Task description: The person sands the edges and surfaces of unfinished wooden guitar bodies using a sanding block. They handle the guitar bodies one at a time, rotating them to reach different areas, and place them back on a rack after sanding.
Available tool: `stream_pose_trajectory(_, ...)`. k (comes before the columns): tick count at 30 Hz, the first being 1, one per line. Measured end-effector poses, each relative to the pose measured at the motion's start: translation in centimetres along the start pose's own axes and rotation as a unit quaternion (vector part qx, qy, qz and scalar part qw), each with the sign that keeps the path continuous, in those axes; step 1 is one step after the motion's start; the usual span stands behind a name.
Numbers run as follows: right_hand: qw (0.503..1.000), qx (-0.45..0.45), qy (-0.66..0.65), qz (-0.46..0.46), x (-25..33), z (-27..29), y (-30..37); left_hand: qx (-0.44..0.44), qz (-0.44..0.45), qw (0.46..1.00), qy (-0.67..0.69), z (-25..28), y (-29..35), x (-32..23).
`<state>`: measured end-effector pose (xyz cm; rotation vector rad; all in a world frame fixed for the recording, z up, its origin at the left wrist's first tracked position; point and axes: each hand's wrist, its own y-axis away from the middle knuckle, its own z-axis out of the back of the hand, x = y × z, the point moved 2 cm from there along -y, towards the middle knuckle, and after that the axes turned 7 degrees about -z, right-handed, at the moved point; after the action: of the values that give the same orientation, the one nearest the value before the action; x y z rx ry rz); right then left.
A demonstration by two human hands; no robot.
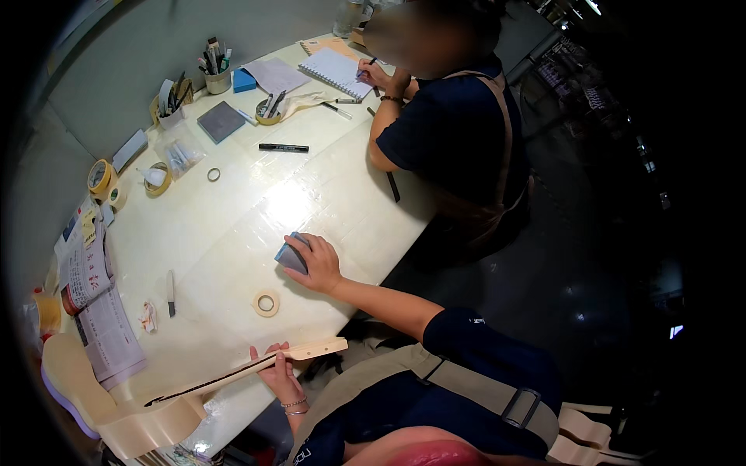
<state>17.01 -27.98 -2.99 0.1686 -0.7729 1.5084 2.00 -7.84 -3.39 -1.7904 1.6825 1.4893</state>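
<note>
With the left hand (280,379) wrapped around the neck (237,376) and the right hand (318,264) curled over the block (291,259), sanding appears in hand; next, presumably, apply block to wood.

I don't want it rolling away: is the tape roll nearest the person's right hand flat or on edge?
Flat: the tape roll shows its round face and hole facing upward.

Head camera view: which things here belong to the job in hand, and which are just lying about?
Seemingly in use:
pale wooden instrument neck, in the left hand
grey-and-blue rectangular block, in the right hand

Probably lying about:
round cream tape roll
black cylindrical marker
greyish printed newspaper sheets
</note>
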Motion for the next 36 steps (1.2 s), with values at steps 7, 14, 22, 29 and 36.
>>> stream_pose_trajectory(7, 1.000, -0.011, -0.006, 0.003, 0.0, -0.3, -0.1, 0.017, 0.003, 1.000, 0.011, 0.0, 0.0, -0.4)
stream_pose_trajectory(14, 1.000, -0.009, -0.007, 0.004, 0.0, -0.4, -0.2, 0.002, 0.004, 1.000, 0.010, -0.2, 0.0, -0.2)
stream_pose_trajectory(22, 1.000, -0.013, -0.011, 0.005, 0.1, -0.3, -0.3, 0.014, 0.002, 1.000, 0.013, -0.1, 0.1, -0.3)
stream_pose_trajectory(29, 0.999, -0.030, 0.001, 0.016, 0.3, -0.4, -0.3, 0.013, 0.014, 1.000, 0.008, 0.2, 0.7, -0.8)
stream_pose_trajectory(36, 1.000, -0.008, 0.007, 0.006, -0.2, -0.7, -0.1, 0.005, 0.009, 1.000, -0.003, -0.1, 0.3, -0.2)
